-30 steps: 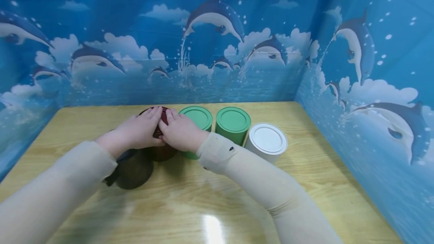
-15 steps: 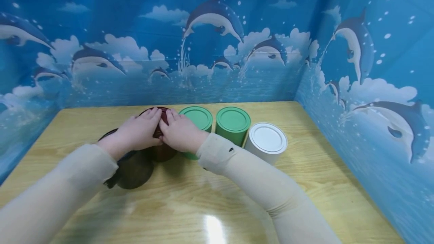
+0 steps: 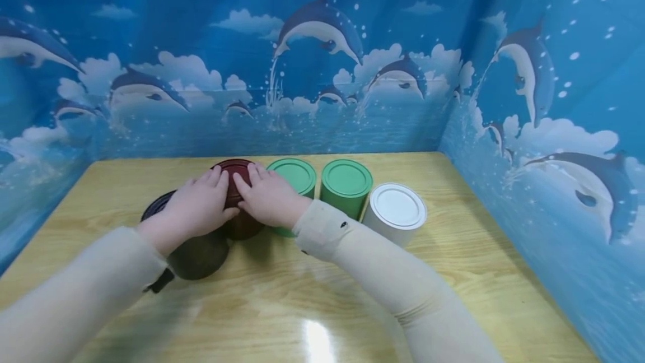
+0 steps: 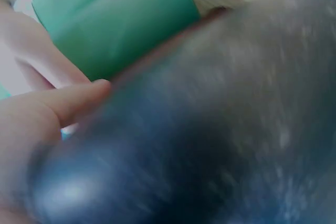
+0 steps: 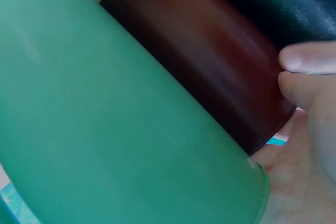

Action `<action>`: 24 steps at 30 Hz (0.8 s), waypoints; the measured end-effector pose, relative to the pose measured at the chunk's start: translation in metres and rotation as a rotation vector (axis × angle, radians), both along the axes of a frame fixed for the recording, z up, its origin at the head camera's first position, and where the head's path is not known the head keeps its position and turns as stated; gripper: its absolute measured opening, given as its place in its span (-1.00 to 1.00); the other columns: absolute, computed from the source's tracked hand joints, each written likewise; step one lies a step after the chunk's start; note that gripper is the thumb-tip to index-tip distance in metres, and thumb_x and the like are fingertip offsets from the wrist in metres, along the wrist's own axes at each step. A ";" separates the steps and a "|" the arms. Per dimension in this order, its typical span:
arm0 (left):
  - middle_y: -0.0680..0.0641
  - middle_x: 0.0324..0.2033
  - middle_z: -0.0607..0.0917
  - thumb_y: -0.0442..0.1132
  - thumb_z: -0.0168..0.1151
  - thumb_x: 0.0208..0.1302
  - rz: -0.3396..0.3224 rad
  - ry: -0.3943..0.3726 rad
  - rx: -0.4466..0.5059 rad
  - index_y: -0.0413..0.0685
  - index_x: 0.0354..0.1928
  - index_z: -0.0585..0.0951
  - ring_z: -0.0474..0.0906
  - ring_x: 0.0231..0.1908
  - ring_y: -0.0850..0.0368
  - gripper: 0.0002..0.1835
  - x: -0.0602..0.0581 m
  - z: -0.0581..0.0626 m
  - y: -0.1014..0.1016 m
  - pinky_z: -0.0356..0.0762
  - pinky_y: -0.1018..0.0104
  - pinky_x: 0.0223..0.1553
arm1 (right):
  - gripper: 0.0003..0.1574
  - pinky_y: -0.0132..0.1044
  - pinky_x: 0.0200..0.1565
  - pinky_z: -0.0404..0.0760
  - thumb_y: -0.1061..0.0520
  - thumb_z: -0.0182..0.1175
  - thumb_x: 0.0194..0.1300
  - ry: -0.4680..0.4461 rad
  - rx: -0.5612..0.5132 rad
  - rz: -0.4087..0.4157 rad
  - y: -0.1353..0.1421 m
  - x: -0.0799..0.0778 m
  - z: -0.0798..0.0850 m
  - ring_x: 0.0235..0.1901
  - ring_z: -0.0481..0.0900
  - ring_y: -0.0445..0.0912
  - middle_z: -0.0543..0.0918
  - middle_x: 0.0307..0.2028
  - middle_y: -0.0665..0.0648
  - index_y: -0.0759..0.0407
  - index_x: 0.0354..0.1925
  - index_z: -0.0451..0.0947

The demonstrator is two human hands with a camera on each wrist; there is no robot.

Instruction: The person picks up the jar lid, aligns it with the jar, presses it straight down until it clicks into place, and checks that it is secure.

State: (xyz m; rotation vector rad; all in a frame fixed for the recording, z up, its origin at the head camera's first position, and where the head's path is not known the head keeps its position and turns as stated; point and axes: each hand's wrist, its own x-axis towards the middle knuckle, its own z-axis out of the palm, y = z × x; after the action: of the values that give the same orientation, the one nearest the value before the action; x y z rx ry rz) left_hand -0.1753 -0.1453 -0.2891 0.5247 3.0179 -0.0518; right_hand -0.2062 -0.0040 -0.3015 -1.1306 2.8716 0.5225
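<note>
My left hand (image 3: 199, 203) lies across the left side of a dark red can (image 3: 234, 168), its fingers straight and fingertips at the edge of the top. From the other side, my right hand (image 3: 269, 198) rests straight fingers on the same top. In the right wrist view its thumb (image 5: 296, 88) touches the upper side wall of the dark red can (image 5: 194, 51), close to my left thumb. A black can (image 3: 199, 256) stands beneath my left wrist, partly covered by it. Its shiny dark wall fills much of the blurred left wrist view.
Two green cans (image 3: 294, 172) stand right of the dark red one, the nearer partly behind my right hand. A white can (image 3: 398, 206) is at the row's right end, on the wooden table (image 3: 252, 318). Dolphin-printed blue curtains (image 3: 272, 122) enclose the back and sides.
My left hand has slid left and slightly toward me, leaving more of the dark red top showing between the hands. The right hand and the cans have stayed in place.
</note>
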 end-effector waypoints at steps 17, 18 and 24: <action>-0.56 0.22 0.20 0.19 0.19 0.17 0.082 0.067 -0.008 -0.52 0.29 0.19 0.13 0.23 -0.44 -0.04 0.021 -0.008 0.012 0.06 -0.36 0.15 | -0.17 -0.05 0.32 0.07 -0.26 -0.31 0.45 -0.066 -0.043 -0.025 0.010 -0.003 0.002 0.41 -0.13 0.08 -0.09 0.43 0.29 0.10 0.47 -0.20; -0.56 0.23 0.18 0.20 0.19 0.18 0.086 0.070 0.001 -0.51 0.30 0.17 0.12 0.23 -0.44 -0.04 0.023 -0.009 0.013 0.06 -0.36 0.15 | -0.15 -0.04 0.33 0.04 -0.27 -0.30 0.44 -0.074 -0.059 -0.034 0.012 -0.002 0.002 0.41 -0.16 0.08 -0.11 0.43 0.29 0.11 0.47 -0.21; -0.51 0.28 0.13 0.19 0.19 0.18 0.089 0.131 0.019 -0.46 0.33 0.15 0.08 0.26 -0.42 -0.04 0.033 -0.008 0.021 0.03 -0.37 0.16 | -0.09 0.00 0.35 -0.10 -0.33 -0.27 0.40 -0.074 -0.123 -0.093 0.029 0.010 0.003 0.41 -0.24 0.07 -0.14 0.43 0.28 0.16 0.46 -0.16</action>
State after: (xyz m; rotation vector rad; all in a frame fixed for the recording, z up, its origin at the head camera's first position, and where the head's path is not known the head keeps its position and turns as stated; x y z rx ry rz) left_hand -0.1422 -0.1242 -0.2975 0.4033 3.1684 -0.0535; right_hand -0.1966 0.0253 -0.2981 -1.0011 2.9094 0.2971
